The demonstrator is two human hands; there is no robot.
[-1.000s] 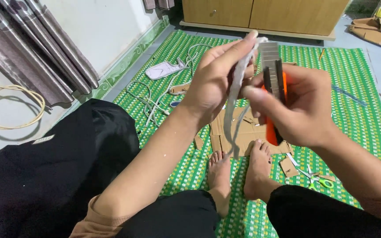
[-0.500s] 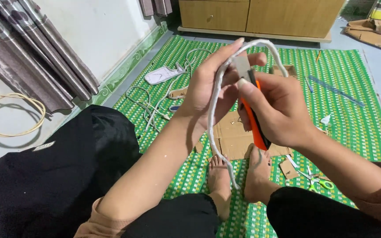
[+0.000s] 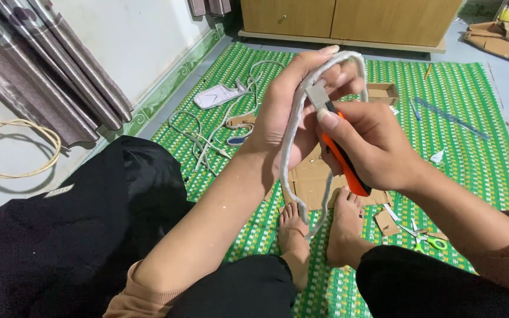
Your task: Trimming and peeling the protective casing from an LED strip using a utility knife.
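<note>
My left hand (image 3: 293,109) holds a grey-white flat cable (image 3: 290,153) bent into a loop, its two ends hanging down toward my feet. My right hand (image 3: 372,147) grips an orange utility knife (image 3: 344,162), thumb on the slider, with the metal blade end pressed against the cable at the top of the loop. Both hands are raised in front of me above a piece of brown cardboard (image 3: 310,182) on the green woven mat (image 3: 472,147).
My bare feet (image 3: 319,235) rest on the mat. Green-handled scissors (image 3: 422,235) lie at the right, cardboard scraps near them. A white power strip (image 3: 219,95) with loose wires, a small cardboard box (image 3: 382,93), a ruler (image 3: 452,118) and a wooden cabinet (image 3: 349,17) lie beyond. A cable coil (image 3: 16,147) lies at the left.
Both hands moved slightly lower and closer. The cable went from a straight strip to a bent loop, and the knife tipped so its blade end meets the loop's top.
</note>
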